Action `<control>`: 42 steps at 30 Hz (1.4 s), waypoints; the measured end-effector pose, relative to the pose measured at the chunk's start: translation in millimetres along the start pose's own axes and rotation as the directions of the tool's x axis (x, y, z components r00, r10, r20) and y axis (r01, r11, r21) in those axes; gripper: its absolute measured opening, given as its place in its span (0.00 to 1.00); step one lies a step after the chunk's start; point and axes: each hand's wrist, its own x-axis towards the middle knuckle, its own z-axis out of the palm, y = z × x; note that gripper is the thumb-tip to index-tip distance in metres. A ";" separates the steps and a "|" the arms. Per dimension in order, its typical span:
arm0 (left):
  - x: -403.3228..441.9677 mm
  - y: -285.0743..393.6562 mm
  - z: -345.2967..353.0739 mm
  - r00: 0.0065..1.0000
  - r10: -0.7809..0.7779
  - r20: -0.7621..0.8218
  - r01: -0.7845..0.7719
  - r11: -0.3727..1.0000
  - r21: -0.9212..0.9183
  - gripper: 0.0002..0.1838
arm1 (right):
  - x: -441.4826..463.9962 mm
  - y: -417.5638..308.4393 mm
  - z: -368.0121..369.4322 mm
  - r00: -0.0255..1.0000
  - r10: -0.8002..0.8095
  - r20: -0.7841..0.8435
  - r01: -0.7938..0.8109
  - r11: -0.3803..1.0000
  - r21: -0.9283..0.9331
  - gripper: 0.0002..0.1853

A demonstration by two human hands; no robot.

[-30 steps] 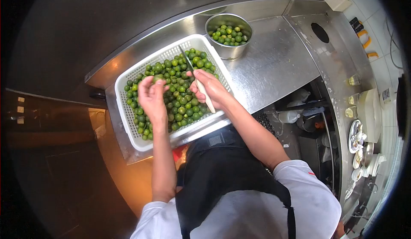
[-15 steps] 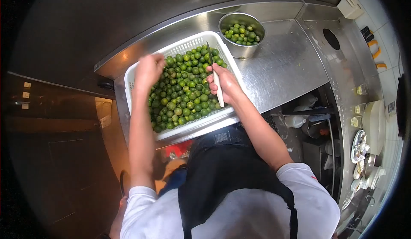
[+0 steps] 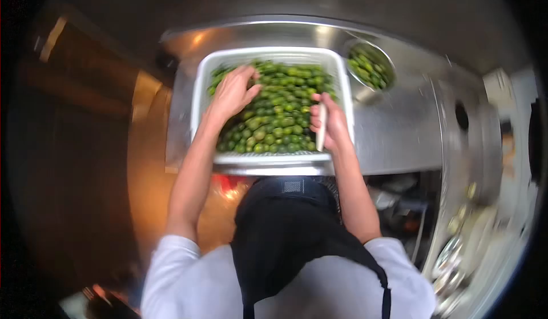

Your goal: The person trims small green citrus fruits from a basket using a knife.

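A white plastic basket holds a heap of small green limes. My left hand is over the limes at the upper left of the basket. Its thumb and fingers are apart and I see nothing in them; blur hides whether the fingertips touch the fruit. At the basket's right side, my right hand is closed around the white handle of a knife. The blade, pointing away from me, is too blurred to make out.
Right of the basket, a metal bowl with more limes stands on the steel counter. Behind runs a raised steel edge. Under the counter at right is a dark shelf with blurred items. Dishes line the far right side.
The head view has turned, so basket and bowl appear rotated and shifted right. My left hand has moved from the basket's left rim inward over the limes. My right hand still holds the knife.
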 end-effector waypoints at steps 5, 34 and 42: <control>-163.2 6.3 -99.7 0.843 -0.250 -0.477 0.264 0.964 -0.039 0.13 | -7.8 -0.6 2.7 0.999 -0.011 0.040 0.017 0.989 -0.147 0.19; -158.8 73.3 -28.4 0.771 -0.494 -0.402 0.515 0.855 -0.063 0.11 | 17.4 -35.5 5.9 0.969 -0.195 0.149 0.230 0.935 -0.268 0.23; -71.3 67.8 15.4 0.950 -0.275 0.148 0.258 0.958 0.127 0.17 | 14.4 -40.0 -4.8 0.946 -0.256 0.198 0.321 0.813 -0.485 0.19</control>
